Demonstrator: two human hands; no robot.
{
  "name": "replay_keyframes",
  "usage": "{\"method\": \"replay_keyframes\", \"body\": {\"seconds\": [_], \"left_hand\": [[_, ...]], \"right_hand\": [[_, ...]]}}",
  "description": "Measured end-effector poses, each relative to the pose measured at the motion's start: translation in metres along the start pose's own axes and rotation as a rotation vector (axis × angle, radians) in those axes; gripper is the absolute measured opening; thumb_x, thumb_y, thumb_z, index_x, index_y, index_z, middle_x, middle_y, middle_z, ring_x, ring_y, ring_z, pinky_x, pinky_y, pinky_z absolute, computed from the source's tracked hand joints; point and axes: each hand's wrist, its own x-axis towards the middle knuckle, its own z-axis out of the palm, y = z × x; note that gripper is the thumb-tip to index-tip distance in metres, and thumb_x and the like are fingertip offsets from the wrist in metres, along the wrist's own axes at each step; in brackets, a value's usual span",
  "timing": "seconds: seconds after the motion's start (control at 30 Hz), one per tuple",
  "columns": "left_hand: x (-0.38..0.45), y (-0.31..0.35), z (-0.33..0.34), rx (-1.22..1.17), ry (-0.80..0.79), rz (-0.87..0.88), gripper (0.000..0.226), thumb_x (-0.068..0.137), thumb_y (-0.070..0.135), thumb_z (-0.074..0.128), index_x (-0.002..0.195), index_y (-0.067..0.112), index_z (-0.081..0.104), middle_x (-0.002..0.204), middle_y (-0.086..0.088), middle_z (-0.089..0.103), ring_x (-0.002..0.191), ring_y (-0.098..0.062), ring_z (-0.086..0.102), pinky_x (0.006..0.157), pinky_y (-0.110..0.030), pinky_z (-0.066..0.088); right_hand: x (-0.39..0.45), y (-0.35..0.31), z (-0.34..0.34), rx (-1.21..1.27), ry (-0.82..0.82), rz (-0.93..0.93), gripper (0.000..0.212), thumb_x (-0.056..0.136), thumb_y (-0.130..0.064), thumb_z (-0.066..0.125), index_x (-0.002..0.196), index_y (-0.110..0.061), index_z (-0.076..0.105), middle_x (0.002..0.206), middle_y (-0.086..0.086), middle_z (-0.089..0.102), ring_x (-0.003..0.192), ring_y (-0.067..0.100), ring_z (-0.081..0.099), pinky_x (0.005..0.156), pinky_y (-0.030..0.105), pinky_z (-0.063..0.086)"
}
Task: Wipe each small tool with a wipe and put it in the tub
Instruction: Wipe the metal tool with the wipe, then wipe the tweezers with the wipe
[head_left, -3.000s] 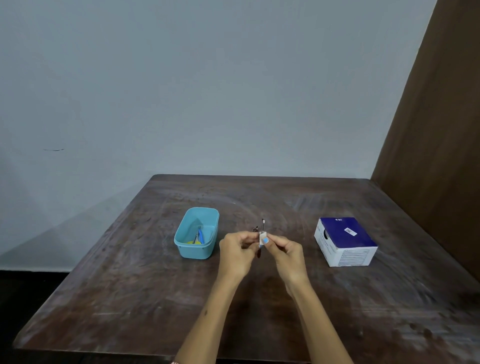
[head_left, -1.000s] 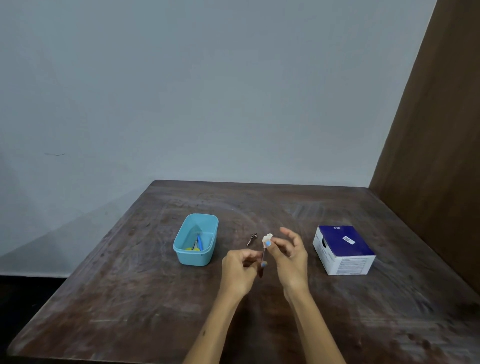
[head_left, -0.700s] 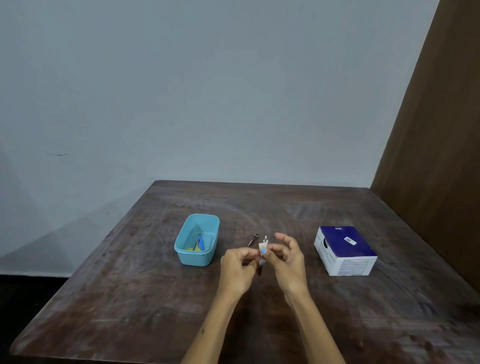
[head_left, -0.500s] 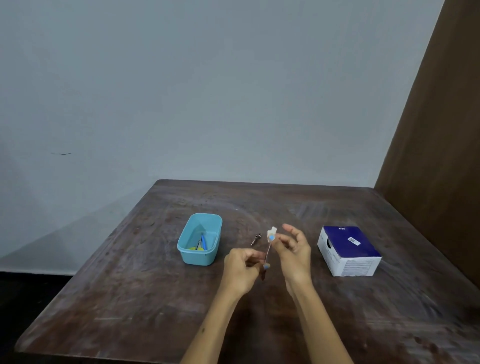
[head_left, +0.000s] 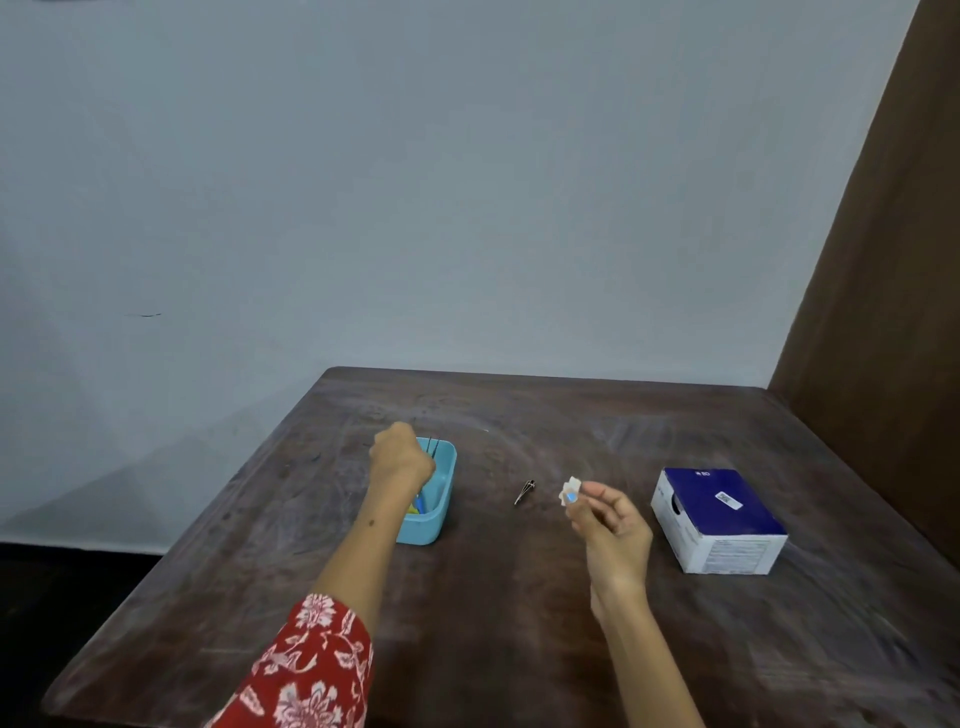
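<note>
The left hand (head_left: 400, 457) is closed in a loose fist over the far left corner of the blue tub (head_left: 434, 499), its fingers pinched around a thin dark tool (head_left: 432, 447) whose two slender tips stick up just past the knuckles, above the tub's open top. Below those fingers, inside the tub, a few small things lie on the bottom (one blue, one yellow; too small to tell more). The forearm crosses the near left rim of the tub, and a red flowered sleeve (head_left: 311, 670) covers the arm near the lower edge of the view.

The right hand (head_left: 608, 525) is raised over the table (head_left: 519, 623), well apart from the left. Its thumb and forefinger pinch a small crumpled white wipe (head_left: 570, 491), which stands up at the fingertips; the other fingers curl in narrow behind.

Between the two hands, a little left of the wipe, a small pointed metal tool (head_left: 524, 491) lies on the wood, touched by no finger. To the right of the right hand sits a white box with a dark blue top (head_left: 719, 519).
</note>
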Motion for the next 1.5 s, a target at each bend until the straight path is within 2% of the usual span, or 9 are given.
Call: {"method": "replay_keyframes", "body": {"seconds": [0.1, 0.23, 0.47, 0.77, 0.97, 1.07, 1.17, 1.33, 1.5], "left_hand": [[0.004, -0.002, 0.005, 0.095, -0.107, -0.01, 0.027, 0.071, 0.004, 0.074, 0.066, 0.005, 0.047, 0.097, -0.019, 0.065, 0.086, -0.031, 0.068, 0.072, -0.037, 0.059], [0.005, 0.001, 0.005, 0.158, -0.149, 0.001, 0.02, 0.074, 0.006, 0.073, 0.079, 0.001, 0.055, 0.099, -0.018, 0.067, 0.091, -0.028, 0.067, 0.077, -0.035, 0.057], [-0.021, 0.038, 0.006, 0.19, 0.144, 0.324, 0.012, 0.081, -0.001, 0.051, 0.089, -0.003, 0.06, 0.096, -0.024, 0.064, 0.092, -0.041, 0.061, 0.077, -0.042, 0.05], [-0.062, 0.039, 0.08, 0.464, -0.164, 0.534, 0.022, 0.094, 0.011, 0.046, 0.11, 0.002, 0.056, 0.116, -0.018, 0.059, 0.108, -0.034, 0.057, 0.088, -0.039, 0.046], [-0.064, 0.038, 0.089, 0.523, -0.193, 0.587, 0.023, 0.093, 0.002, 0.044, 0.114, 0.004, 0.055, 0.115, -0.016, 0.061, 0.106, -0.03, 0.059, 0.088, -0.036, 0.047], [-0.064, 0.038, 0.092, 0.336, -0.156, 0.498, 0.017, 0.092, 0.006, 0.048, 0.104, 0.004, 0.061, 0.107, -0.014, 0.065, 0.098, -0.028, 0.063, 0.084, -0.035, 0.05], [-0.067, 0.034, 0.098, -0.154, -0.088, 0.251, 0.015, 0.085, 0.007, 0.059, 0.095, 0.008, 0.069, 0.094, -0.01, 0.071, 0.089, -0.023, 0.067, 0.081, -0.032, 0.054], [-0.099, 0.027, 0.104, -0.94, -0.3, -0.095, 0.015, 0.077, 0.0, 0.069, 0.092, 0.005, 0.073, 0.084, -0.011, 0.073, 0.075, -0.02, 0.07, 0.075, -0.034, 0.059], [-0.119, 0.02, 0.109, -1.002, -0.291, -0.103, 0.015, 0.08, 0.002, 0.066, 0.086, 0.012, 0.075, 0.08, -0.005, 0.075, 0.077, -0.018, 0.072, 0.08, -0.039, 0.058]], "right_hand": [[-0.002, 0.001, 0.0, -0.013, -0.007, 0.007, 0.016, 0.078, 0.0, 0.07, 0.088, -0.011, 0.064, 0.079, 0.005, 0.069, 0.071, 0.009, 0.063, 0.07, 0.02, 0.049], [0.0, -0.001, -0.003, -0.026, -0.002, 0.011, 0.015, 0.078, -0.002, 0.07, 0.088, -0.011, 0.064, 0.08, 0.004, 0.07, 0.07, 0.008, 0.063, 0.065, 0.016, 0.05], [0.003, 0.0, -0.01, 0.051, -0.039, 0.08, 0.025, 0.086, 0.002, 0.06, 0.103, -0.017, 0.064, 0.086, 0.005, 0.068, 0.076, 0.014, 0.062, 0.074, 0.03, 0.053], [0.003, 0.002, -0.013, 0.127, -0.079, 0.212, 0.015, 0.087, 0.002, 0.057, 0.098, -0.002, 0.066, 0.086, 0.012, 0.066, 0.073, 0.018, 0.06, 0.066, 0.027, 0.057], [0.009, 0.011, -0.019, -0.041, -0.03, 0.211, 0.007, 0.083, -0.001, 0.065, 0.09, -0.004, 0.067, 0.081, 0.011, 0.07, 0.064, 0.015, 0.063, 0.065, 0.03, 0.057], [0.011, 0.018, -0.021, -0.159, -0.011, 0.193, 0.012, 0.083, -0.001, 0.065, 0.092, -0.009, 0.066, 0.083, 0.008, 0.072, 0.075, 0.018, 0.069, 0.072, 0.032, 0.056], [0.011, 0.02, -0.023, -0.239, 0.059, 0.151, 0.016, 0.079, 0.0, 0.068, 0.091, -0.01, 0.064, 0.078, 0.007, 0.072, 0.076, 0.021, 0.07, 0.068, 0.031, 0.056], [0.012, 0.019, -0.017, -0.355, 0.195, 0.084, 0.023, 0.073, -0.006, 0.076, 0.082, -0.022, 0.062, 0.072, -0.001, 0.07, 0.068, 0.015, 0.068, 0.075, 0.04, 0.057], [0.007, 0.019, -0.006, -0.275, 0.119, 0.049, 0.022, 0.081, -0.004, 0.065, 0.09, -0.024, 0.062, 0.076, 0.001, 0.073, 0.074, 0.015, 0.07, 0.076, 0.037, 0.057]]}}
